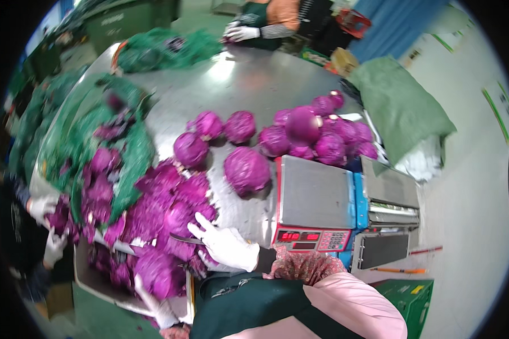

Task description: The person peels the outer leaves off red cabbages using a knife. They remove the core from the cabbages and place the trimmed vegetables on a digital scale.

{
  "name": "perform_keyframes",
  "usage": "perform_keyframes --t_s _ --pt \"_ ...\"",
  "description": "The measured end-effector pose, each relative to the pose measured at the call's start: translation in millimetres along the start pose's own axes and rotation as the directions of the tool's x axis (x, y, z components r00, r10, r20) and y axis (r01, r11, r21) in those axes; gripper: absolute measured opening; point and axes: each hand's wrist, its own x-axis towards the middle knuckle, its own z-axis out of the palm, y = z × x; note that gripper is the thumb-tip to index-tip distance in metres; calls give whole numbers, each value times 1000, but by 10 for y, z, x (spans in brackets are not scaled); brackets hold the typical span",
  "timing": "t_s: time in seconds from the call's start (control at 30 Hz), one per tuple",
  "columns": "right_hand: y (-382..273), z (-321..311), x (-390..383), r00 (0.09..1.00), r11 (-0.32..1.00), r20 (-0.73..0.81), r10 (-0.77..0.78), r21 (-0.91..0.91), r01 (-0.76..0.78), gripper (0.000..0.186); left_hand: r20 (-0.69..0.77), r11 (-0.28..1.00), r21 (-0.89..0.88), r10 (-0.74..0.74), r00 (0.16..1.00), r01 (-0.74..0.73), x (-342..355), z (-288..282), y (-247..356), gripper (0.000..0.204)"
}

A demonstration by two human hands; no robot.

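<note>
My left hand, in a white glove, holds a large red cabbage from below and the side, over a pale bin of purple leaves. Just right of that cabbage is my gloved right hand. A thin, dark curved knife blade sticks out leftward from it; the handle is hidden in the glove. Loose purple leaves pile up on the metal table beyond both hands, with another cabbage among them.
A red scale stands right of my hand. Several cabbages cluster behind it; one blurred cabbage looks airborne. Green net bags lie left on the metal table. A co-worker's gloved hands hold leaves at left; another person works opposite.
</note>
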Motion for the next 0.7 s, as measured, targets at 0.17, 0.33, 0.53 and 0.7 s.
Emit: perform_keyframes --t_s 0.17,0.33,0.53,0.7 --pt "405 189 -177 993 788 -87 75 615 -5 71 362 991 -131 13 932 36 285 244 270 67" --pt "690 -399 -664 918 219 -167 361 971 91 68 789 693 406 63 611 -596 -601 2230 -259 92" --pt "1967 -1616 -1535 702 -328 -194 685 778 536 48 945 935 211 -121 302 -285 -1244 3608 -1205 71" --pt "3622 -2529 -2303 246 549 -648 720 750 368 52 985 678 154 -45 168 -719 -1033 3392 -1591 28"
